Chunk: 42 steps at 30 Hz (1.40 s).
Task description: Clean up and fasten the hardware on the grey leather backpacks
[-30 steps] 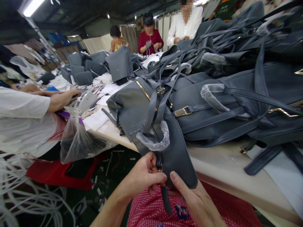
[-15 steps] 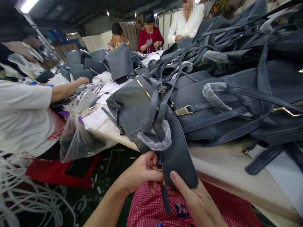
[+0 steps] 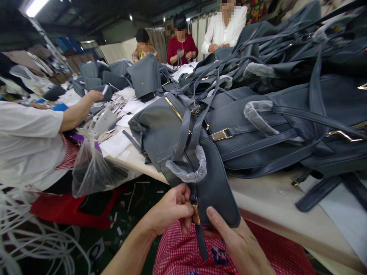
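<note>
A dark blue-grey leather backpack [image 3: 151, 133] lies on the table, its flap [image 3: 212, 179] hanging over the near edge towards my lap. Clear plastic wraps its top handle [image 3: 187, 175]. My left hand [image 3: 176, 208] pinches the gold buckle [image 3: 196, 214] on the flap's strap, fingers curled against it. Below the buckle the strap's end [image 3: 201, 242] dangles free. My right hand [image 3: 232, 238] grips the lower edge of the flap, thumb on top and the other fingers hidden underneath.
More dark bags [image 3: 258, 133] are heaped along the right, straps tangled. At the left, a co-worker's arm [image 3: 77, 112] reaches over paper scraps. A clear plastic bag [image 3: 91, 168] hangs off the table above a red stool [image 3: 69, 210]. White cords [image 3: 34, 233] lie lower left. Several people stand behind.
My left thumb has drawn back a little, so more of the gold buckle shows. My right hand keeps its hold. The co-worker's hand at the left has shifted slightly left.
</note>
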Tool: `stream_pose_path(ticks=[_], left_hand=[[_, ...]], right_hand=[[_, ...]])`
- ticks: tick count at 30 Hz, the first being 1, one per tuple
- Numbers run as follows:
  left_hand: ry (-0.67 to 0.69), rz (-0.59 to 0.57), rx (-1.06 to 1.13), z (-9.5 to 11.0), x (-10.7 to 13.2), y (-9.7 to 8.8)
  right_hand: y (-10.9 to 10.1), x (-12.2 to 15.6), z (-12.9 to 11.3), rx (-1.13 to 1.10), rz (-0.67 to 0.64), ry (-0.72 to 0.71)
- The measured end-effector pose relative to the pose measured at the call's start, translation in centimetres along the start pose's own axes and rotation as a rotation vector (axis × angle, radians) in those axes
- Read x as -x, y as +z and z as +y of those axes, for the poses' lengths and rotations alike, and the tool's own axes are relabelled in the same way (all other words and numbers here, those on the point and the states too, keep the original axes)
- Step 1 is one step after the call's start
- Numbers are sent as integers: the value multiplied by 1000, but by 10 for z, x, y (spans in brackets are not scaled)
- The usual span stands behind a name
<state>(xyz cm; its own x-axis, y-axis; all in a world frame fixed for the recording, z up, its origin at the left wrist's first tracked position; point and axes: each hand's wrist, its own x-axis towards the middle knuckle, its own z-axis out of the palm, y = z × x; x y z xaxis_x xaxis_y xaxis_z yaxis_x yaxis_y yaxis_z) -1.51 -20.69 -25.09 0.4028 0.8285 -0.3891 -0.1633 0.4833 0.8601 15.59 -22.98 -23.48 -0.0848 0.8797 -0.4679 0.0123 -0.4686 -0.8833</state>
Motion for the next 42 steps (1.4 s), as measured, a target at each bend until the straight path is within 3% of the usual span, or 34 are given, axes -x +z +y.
stream_pose_path(ticks=[14,20,30,39,42], left_hand=[[9,19,-26,-2,-2,4],[23,113,-170,-3,-4,8],[-22,52,-99,-1,-6,4],[-45,67,-81,-5,-6,5],[-30,76,-93,-5,-8,6]], right_hand=[[-3,-3,4,43,22,-12],[0,1,-1,70,66,-42],[-2,-1,5,261,89,-76],[1,-4,5,249,-137,-214],[2,-3,3,249,-130,-254]])
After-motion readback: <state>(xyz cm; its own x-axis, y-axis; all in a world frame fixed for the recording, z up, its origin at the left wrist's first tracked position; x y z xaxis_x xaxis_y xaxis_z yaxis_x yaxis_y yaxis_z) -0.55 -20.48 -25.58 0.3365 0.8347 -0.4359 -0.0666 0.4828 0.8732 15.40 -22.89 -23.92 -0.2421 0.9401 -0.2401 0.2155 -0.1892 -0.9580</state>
